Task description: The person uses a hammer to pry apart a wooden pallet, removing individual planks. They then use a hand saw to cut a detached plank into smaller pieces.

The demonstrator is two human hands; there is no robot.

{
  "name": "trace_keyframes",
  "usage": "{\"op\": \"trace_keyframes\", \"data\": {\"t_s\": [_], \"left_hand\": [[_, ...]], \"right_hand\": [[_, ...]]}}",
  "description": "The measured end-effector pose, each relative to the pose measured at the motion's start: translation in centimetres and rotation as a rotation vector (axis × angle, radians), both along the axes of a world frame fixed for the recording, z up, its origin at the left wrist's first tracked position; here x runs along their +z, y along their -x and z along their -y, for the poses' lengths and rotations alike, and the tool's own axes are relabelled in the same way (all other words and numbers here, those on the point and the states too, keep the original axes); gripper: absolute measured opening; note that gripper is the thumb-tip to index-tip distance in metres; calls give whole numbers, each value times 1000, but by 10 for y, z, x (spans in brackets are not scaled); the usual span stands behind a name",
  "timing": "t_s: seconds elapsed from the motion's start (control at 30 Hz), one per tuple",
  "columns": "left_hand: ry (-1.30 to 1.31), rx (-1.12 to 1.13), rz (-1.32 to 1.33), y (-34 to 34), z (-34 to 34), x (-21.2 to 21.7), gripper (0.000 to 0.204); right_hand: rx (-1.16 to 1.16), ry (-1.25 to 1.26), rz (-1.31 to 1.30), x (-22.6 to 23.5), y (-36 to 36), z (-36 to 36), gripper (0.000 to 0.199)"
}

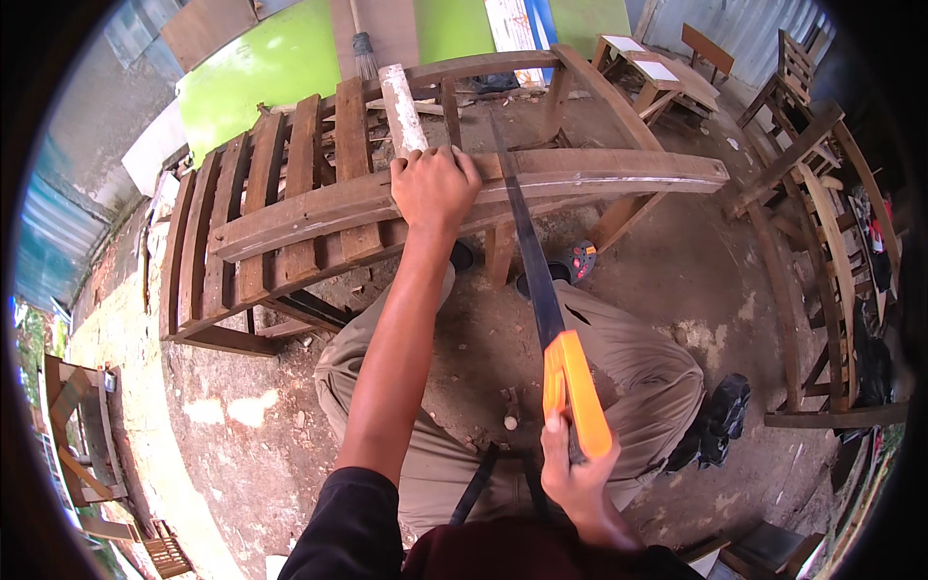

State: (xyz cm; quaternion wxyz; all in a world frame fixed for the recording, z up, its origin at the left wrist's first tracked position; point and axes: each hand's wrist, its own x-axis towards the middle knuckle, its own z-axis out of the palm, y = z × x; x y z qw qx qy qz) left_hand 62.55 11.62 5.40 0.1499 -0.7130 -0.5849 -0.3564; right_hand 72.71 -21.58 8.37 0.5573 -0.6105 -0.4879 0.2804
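Observation:
My right hand (580, 474) is closed round the orange handle of a handsaw (535, 256), low in front of me. The dark blade points away from me and crosses a long wooden beam (599, 171) just right of my left hand; I cannot tell how deep it sits. With its fingers curled over the far edge, my left hand (437, 188) grips the beam from above. The beam lies across a slatted wooden frame (304, 184) like a bench. Beyond my left hand, a board with flaking white paint (401, 111) slants away, its near end hidden.
My knees are spread below the frame, a sandal (582, 261) near its leg. A hammer-like tool (510, 416) lies on the ground between my legs. Wooden chair frames (822, 261) stand at the right, a black bag (715, 420) beside my right knee. A broom (363, 53) leans behind.

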Motion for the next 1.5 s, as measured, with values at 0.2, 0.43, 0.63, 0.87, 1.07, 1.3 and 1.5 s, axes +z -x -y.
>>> {"op": "trace_keyframes", "data": {"t_s": [0.2,0.43,0.63,0.87,1.07,1.3,1.5], "left_hand": [[15,27,16,5,-2,4,34],[67,21,-38,1,-7,-2,36],[1,-2,-1,5,1,-2,34],[49,2,12,0,-3,5,34],[62,-2,-32,9,-4,-3,35],[28,-40,37,-1,1,0,39],[81,-13,16,-2,-5,3,42]], "right_hand": [[-15,-13,-128,5,-2,-62,15],[-15,-96,9,23,3,-147,27],[61,-35,147,11,-3,30,23],[-23,-64,-160,13,-4,-150,27],[15,-98,57,21,7,-155,26],[36,-72,311,-13,-10,42,32],[23,-54,-188,5,-5,-117,21]]}}
